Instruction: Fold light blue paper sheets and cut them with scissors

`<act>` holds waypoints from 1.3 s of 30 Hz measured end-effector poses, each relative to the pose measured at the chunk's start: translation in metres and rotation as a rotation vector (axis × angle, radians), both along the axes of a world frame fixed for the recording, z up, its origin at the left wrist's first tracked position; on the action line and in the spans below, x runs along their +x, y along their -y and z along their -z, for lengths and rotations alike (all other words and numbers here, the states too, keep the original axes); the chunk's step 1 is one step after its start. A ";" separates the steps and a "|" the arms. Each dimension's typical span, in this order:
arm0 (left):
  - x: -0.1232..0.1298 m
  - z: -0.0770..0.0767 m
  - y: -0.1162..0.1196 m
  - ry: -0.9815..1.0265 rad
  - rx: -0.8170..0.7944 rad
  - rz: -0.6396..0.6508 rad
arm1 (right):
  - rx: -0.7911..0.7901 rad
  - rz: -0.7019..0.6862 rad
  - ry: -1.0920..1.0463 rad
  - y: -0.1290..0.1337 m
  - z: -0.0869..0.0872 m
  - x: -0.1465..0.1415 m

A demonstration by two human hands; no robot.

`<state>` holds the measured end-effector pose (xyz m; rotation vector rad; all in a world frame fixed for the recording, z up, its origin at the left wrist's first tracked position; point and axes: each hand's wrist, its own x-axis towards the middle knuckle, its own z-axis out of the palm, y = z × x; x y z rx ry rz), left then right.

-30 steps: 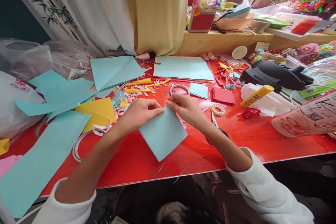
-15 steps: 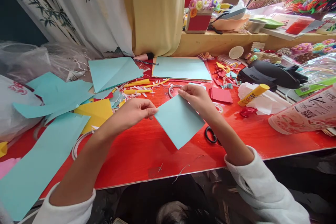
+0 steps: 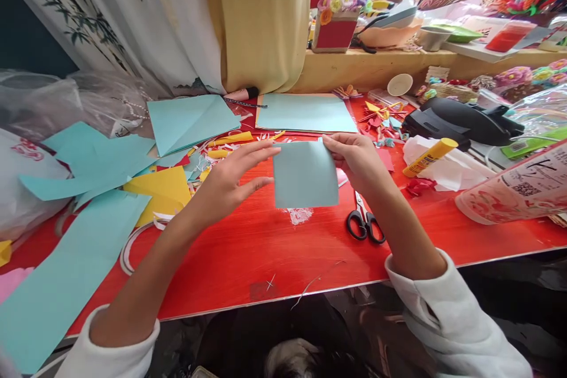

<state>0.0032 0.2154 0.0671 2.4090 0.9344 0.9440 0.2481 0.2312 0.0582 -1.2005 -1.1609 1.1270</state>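
Observation:
A light blue square of paper (image 3: 305,176) is held up over the red table (image 3: 212,260), its edges now roughly level. My right hand (image 3: 357,156) pinches its upper right corner between thumb and fingers. Beside the left edge, my left hand (image 3: 237,180) has its fingers apart, the fingertips at the paper's upper left corner. Black-handled scissors (image 3: 364,224) lie under my right forearm. Below the paper, a whitish patch (image 3: 300,215) shows on the tabletop.
Blue sheets (image 3: 305,112) lie at the back, with larger blue pieces (image 3: 84,248) and yellow paper (image 3: 166,192) at the left. Paper scraps surround them. A glue stick (image 3: 429,157), a black device (image 3: 460,121) and a pink-patterned cup (image 3: 514,189) are at the right.
The blue square has turned from a diamond to an upright position and risen slightly. My left fingers have spread from their pinch. The scissors show more fully.

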 end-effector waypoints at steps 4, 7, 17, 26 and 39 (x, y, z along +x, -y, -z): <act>-0.001 0.004 -0.003 0.084 -0.014 -0.011 | -0.060 -0.032 -0.011 0.002 0.002 -0.006; -0.001 0.005 -0.002 0.086 -0.027 0.006 | -0.110 -0.059 -0.021 0.002 0.004 -0.006; -0.001 0.001 0.001 0.131 -0.081 0.016 | -0.177 -0.079 -0.091 0.001 0.009 -0.009; 0.007 0.009 0.000 0.168 -0.060 -0.121 | -0.114 -0.051 0.016 0.003 0.012 -0.013; 0.009 0.029 -0.013 0.494 -0.343 -0.482 | 0.033 -0.311 0.219 0.014 0.011 -0.034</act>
